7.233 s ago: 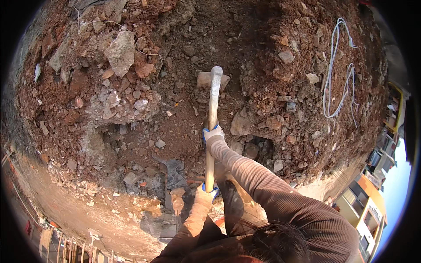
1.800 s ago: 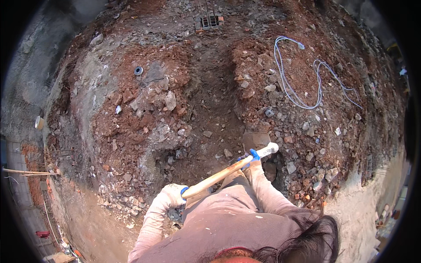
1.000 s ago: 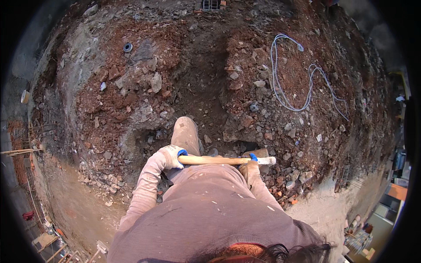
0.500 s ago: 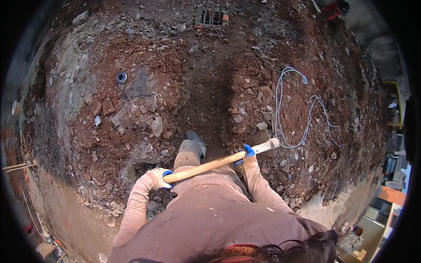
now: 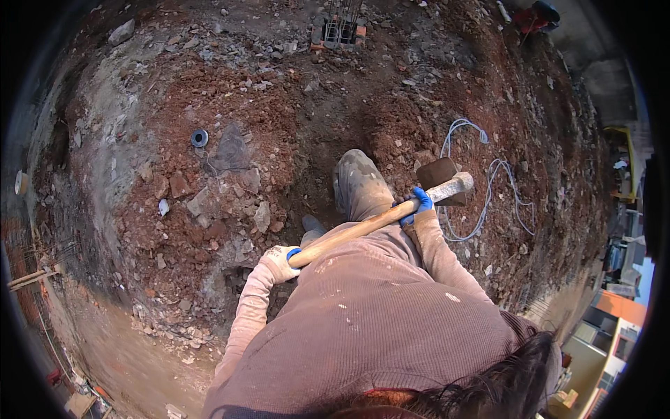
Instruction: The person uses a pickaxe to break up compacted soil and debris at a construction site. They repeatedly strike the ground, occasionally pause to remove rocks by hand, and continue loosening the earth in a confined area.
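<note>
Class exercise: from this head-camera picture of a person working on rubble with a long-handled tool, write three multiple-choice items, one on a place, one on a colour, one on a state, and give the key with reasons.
1. Where does the right hand grip the wooden handle?
A. close to the tool's head
B. at the butt end
C. not at all

2. What colour is the loose cable on the ground?
A. red
B. black
C. pale, whitish

3. How is the tool's head held?
A. buried in the soil
B. lifted clear of the ground, out to the person's right
C. lying flat beside the grey ring

Key:
1 A, the blue-palmed glove sits just below the head, while the left hand takes the butt end.
2 C, it shows light against the red-brown earth.
3 B, the handle runs across the body with both hands shut on it.
</note>
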Demonstrator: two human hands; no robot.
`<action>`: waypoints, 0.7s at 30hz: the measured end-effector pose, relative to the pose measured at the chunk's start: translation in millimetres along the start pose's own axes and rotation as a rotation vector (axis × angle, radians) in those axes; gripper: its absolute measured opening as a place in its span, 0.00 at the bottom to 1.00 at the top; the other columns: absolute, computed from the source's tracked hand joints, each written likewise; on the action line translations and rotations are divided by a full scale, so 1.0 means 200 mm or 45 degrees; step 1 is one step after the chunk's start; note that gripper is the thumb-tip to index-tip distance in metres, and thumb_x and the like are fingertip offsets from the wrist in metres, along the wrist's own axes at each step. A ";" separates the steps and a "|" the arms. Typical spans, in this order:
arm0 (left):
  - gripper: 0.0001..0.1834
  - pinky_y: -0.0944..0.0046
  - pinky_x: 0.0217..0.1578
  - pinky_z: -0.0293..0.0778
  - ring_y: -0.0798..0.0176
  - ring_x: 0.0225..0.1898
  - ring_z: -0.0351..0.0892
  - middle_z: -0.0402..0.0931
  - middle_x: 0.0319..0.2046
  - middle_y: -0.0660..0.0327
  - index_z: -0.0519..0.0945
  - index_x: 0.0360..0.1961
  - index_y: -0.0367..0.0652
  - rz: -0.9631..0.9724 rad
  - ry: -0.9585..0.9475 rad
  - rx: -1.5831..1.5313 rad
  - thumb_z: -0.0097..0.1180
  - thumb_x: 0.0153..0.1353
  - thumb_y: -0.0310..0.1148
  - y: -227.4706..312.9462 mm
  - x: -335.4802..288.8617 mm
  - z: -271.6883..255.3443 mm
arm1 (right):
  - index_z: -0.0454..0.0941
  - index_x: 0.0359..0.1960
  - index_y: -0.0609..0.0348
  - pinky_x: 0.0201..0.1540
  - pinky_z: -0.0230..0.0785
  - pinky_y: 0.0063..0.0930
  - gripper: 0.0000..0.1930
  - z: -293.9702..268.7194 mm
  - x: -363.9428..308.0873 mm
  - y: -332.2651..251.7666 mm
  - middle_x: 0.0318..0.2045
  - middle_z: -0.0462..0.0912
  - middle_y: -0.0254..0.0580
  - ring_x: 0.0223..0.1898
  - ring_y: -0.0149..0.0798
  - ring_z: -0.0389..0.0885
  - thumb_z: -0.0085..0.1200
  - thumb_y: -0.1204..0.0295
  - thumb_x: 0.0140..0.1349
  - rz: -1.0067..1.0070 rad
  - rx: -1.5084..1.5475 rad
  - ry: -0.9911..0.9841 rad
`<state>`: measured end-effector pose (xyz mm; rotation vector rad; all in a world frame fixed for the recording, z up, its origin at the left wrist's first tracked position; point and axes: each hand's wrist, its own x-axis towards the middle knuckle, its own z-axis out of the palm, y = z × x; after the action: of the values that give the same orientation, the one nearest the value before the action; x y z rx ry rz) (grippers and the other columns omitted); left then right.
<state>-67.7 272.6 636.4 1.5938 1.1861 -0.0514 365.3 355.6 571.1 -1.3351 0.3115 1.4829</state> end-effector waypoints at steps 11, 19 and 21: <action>0.22 0.53 0.40 0.75 0.45 0.40 0.81 0.82 0.36 0.50 0.81 0.41 0.44 0.054 0.155 -0.109 0.67 0.45 0.43 0.22 0.39 -0.60 | 0.74 0.25 0.57 0.35 0.76 0.55 0.16 0.81 0.43 -0.40 0.22 0.77 0.46 0.25 0.55 0.77 0.61 0.57 0.51 0.167 -0.117 -0.047; 0.23 0.53 0.40 0.76 0.50 0.38 0.83 0.83 0.35 0.52 0.81 0.42 0.44 -0.002 0.188 -0.229 0.69 0.45 0.43 0.22 0.41 -0.46 | 0.72 0.26 0.58 0.38 0.72 0.64 0.18 0.84 0.51 -0.44 0.21 0.74 0.48 0.26 0.58 0.75 0.62 0.56 0.51 0.102 -0.105 -0.160; 0.24 0.54 0.41 0.76 0.52 0.39 0.83 0.84 0.35 0.53 0.81 0.43 0.44 -0.023 0.206 -0.176 0.70 0.45 0.44 0.22 0.36 -0.42 | 0.72 0.28 0.56 0.39 0.72 0.66 0.17 0.78 0.56 -0.38 0.22 0.74 0.48 0.28 0.59 0.75 0.62 0.57 0.50 0.116 -0.076 -0.190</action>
<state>-44.5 388.3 660.2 1.4871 1.3000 0.1479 360.9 561.3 563.9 -1.2628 0.2364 1.6700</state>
